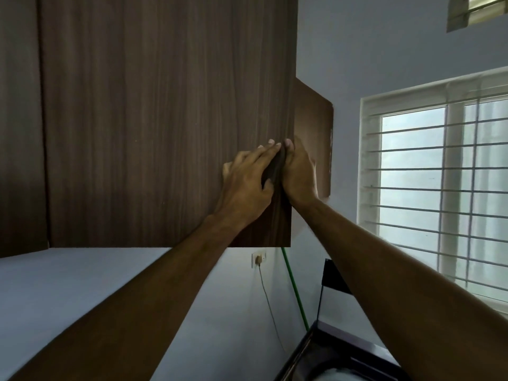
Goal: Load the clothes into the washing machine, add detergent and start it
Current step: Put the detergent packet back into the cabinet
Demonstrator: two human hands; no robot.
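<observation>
Head view: both my hands up on the cabinet door (165,119).
Washer (338,353) sits low right, lid up. Left hand (247,180) lies flat, fingers straight on the door face; right hand (298,171) curls round its edge. Behind: socket (258,259), green hose (295,291), barred window (439,188).

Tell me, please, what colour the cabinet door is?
Dark brown wood grain on the cabinet door, head view.

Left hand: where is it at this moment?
In the head view, the left hand lies flat on the cabinet door near its right edge, beside the right hand at that edge.
</observation>
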